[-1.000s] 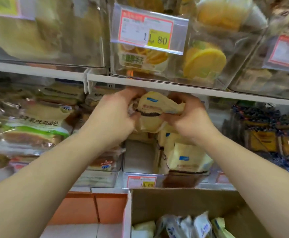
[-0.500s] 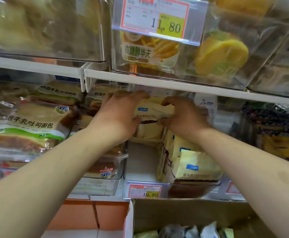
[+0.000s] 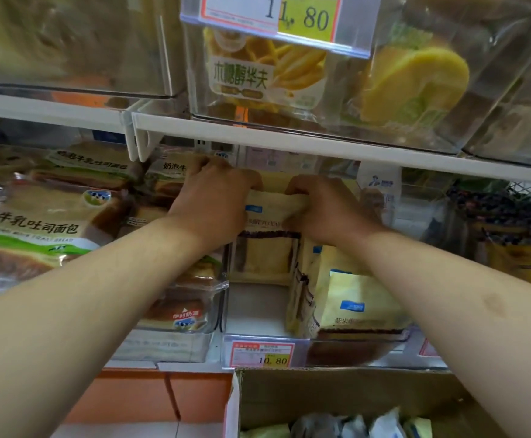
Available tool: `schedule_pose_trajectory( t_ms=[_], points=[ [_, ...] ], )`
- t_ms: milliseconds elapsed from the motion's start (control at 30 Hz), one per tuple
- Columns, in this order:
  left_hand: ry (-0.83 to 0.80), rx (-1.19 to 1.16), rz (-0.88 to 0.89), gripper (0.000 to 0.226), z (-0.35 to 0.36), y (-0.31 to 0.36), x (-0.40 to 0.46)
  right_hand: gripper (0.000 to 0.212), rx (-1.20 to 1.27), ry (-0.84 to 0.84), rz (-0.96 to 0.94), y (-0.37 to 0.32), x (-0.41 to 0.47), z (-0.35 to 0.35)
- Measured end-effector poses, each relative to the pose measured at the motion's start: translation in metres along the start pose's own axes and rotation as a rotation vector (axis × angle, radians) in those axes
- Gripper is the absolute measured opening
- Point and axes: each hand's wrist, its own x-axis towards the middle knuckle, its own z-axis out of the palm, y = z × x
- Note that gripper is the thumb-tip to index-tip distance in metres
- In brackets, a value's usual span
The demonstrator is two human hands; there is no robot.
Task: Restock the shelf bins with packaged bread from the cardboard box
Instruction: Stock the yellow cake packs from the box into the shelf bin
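Note:
A cream-yellow bread packet (image 3: 270, 213) with a blue label stands upright at the back of a clear shelf bin (image 3: 257, 339). My left hand (image 3: 213, 203) grips its upper left edge and my right hand (image 3: 324, 210) grips its upper right edge, fingers curled over the top. More yellow packets (image 3: 355, 305) of the same kind stand at the right front of the bin. The cardboard box (image 3: 336, 396) sits below the shelf, with several wrapped packets (image 3: 381, 425) inside at the bottom edge of the view.
A white shelf edge (image 3: 289, 137) runs just above my hands. Clear bins above hold yellow waffle packs (image 3: 257, 71). Toast loaves (image 3: 33, 229) fill the bins to the left. Dark-printed packets (image 3: 507, 216) sit to the right. A price tag (image 3: 262, 354) fronts the bin.
Both hands have moved the yellow packet deeper into the bin and lowered it to stand at the back. The camera has shifted closer and downward.

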Motion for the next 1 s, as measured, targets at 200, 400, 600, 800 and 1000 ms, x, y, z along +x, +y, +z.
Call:
schedule_pose_trajectory(
  t_ms=[200, 400, 600, 800, 1000],
  points=[
    [-0.068, 0.034, 0.001, 0.045, -0.008, 0.004, -0.004, 0.032, -0.056, -0.026, -0.022, 0.0, 0.001, 0.005],
    [-0.104, -0.008, -0.01, 0.052, -0.021, 0.021, -0.02, 0.046, 0.094, 0.018, 0.051, 0.0, -0.019, -0.028],
    [-0.103, -0.18, 0.056, 0.056, -0.037, 0.061, -0.063, 0.041, 0.171, 0.037, 0.155, 0.003, -0.09, -0.065],
    [-0.023, -0.398, 0.236, 0.05, -0.05, 0.13, -0.118, 0.035, 0.075, 0.17, 0.143, 0.035, -0.219, -0.101],
    [-0.28, -0.488, 0.398, 0.039, -0.014, 0.21, -0.163, 0.035, 0.0, 0.117, 0.32, 0.104, -0.34, -0.095]
  ],
)
